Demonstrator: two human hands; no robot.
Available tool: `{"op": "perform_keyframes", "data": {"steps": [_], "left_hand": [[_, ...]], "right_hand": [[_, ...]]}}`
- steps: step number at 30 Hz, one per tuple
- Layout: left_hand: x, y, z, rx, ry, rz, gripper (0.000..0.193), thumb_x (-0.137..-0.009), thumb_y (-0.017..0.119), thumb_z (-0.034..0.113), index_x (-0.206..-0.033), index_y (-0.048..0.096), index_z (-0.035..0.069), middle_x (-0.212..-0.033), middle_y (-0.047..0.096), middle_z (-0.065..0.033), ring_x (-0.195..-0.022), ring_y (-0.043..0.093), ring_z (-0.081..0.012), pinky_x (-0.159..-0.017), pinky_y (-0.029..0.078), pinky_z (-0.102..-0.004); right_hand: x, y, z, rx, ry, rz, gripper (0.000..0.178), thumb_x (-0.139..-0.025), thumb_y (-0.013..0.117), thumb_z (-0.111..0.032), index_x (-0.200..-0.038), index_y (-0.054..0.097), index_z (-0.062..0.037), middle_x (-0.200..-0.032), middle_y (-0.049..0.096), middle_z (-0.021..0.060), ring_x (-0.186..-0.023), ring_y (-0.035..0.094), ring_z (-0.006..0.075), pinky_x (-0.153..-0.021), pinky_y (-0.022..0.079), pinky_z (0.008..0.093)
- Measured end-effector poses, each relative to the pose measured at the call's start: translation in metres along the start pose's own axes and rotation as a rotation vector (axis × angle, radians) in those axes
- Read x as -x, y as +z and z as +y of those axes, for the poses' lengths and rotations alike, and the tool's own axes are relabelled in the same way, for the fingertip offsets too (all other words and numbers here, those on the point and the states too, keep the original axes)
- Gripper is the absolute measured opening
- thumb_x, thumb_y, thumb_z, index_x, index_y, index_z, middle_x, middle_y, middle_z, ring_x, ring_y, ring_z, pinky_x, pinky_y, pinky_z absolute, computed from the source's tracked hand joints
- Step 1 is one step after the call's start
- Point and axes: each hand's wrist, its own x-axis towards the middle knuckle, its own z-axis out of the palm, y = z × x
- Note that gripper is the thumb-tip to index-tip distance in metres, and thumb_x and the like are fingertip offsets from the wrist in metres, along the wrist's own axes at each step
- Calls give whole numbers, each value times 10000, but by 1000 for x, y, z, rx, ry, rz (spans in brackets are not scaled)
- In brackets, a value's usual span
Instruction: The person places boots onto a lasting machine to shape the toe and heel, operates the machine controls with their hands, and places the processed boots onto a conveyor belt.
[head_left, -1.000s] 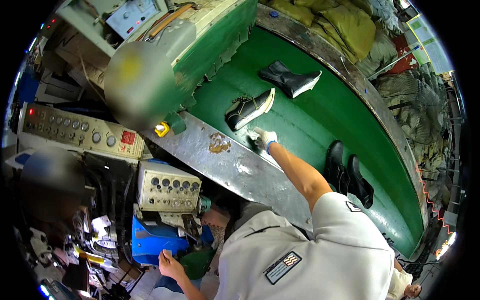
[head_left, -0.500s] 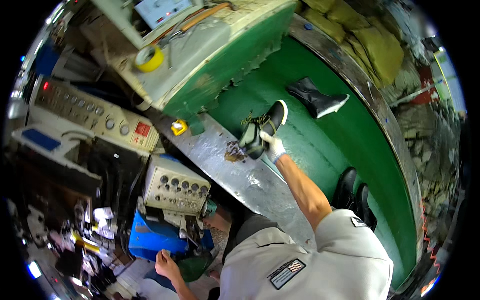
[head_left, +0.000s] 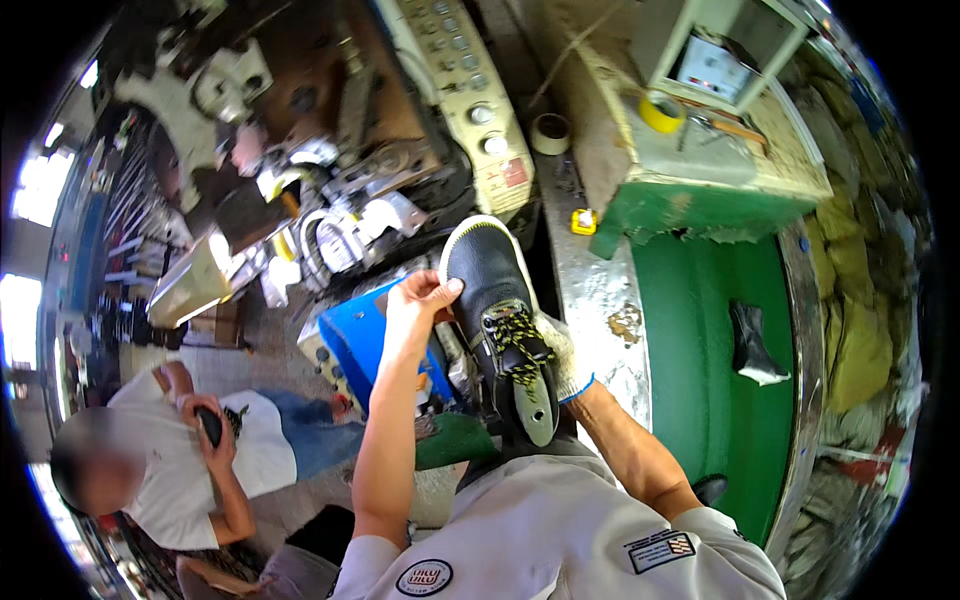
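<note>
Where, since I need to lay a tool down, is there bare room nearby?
Green surface lies bare between the metal ledge and the black boot; the ledge is also bare between the yellow tape measure and the brown stain. Metal parts crowd the area ahead-left of the held shoe.

White light blazes from windows (head_left: pixel 38 190) far left of a black shoe (head_left: pixel 487 265), washing out their detail, while glare whitens a metal ledge (head_left: pixel 605 300) just right of the shoe. The shoe appears fairly sharp; a person's head (head_left: pixel 95 465) to its lower left is blurred. Sacks (head_left: pixel 850 300) far right of it curve toward the dark fisheye rim.
</note>
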Motion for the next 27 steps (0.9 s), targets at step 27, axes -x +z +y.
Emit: {"op": "perform_keyframes", "data": {"steps": [27], "left_hand": [[-7,-137,-62,730,-46,327,476,-1085,486,451,-1247,658,39,-1117,724,-100,-963,705,-214,-873,574,-376]], "right_hand": [[-176,144,106,309,-118,12,402,-1003,656,-239,-1291,655,42,-1193,701,68,-1057,617,122,-946,489,269]]}}
